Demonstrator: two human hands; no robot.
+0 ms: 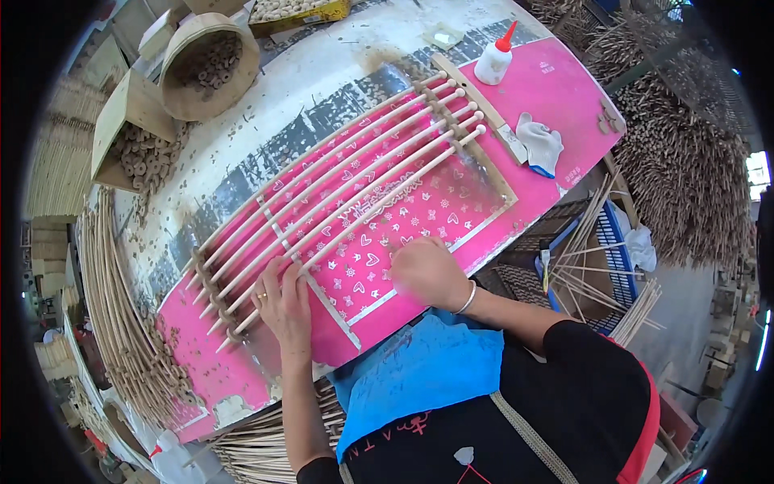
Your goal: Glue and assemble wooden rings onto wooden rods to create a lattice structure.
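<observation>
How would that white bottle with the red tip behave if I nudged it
The white bottle could tip if pushed near the top, since it seems to stand on its base and its tapered red tip adds height. Its sides would probably give a little when squeezed, as it looks like soft plastic. Its weight is hard to judge, because the fill level isn't clear.
</observation>
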